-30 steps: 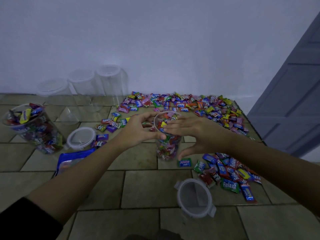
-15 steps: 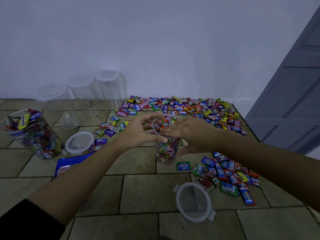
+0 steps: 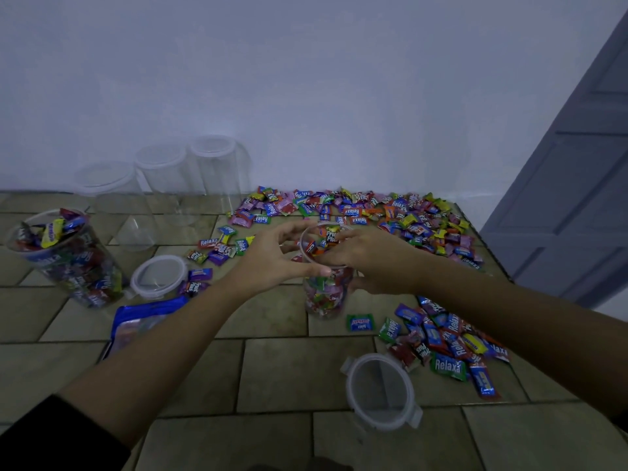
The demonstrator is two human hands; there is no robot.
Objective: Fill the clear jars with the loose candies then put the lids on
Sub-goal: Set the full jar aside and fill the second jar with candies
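Roughly mid-task, by my reading. One tall clear plastic jar heaped with wrapped candies point(image 3: 66, 258) stands at far left, full to the rim, no lid on it. A second, smaller clear jar point(image 3: 325, 283) stands at centre on the tan tiled floor point(image 3: 292, 372), packed nearly to the mouth. The left hand point(image 3: 272, 258) cups its rim from the left, fingers spread, thumb against the near rim. The right hand point(image 3: 368, 258) reaches over the mouth from the right, fingers bent into the opening; whether it pinches a candy there I cannot tell. Three empty clear jars point(image 3: 163, 185) wait along the far wall. Two clear round clip lids lie loose: one point(image 3: 158, 276) left of centre, one point(image 3: 382, 390) near, right of centre. No lid is fitted yet. A large spread of loose colourful wrapped candies point(image 3: 390, 212) remains far right, a smaller pile point(image 3: 448, 345) near right. A blue foil bag point(image 3: 142, 317) is partly hidden by the left forearm. Light is dim; empty-jar outlines are faint.
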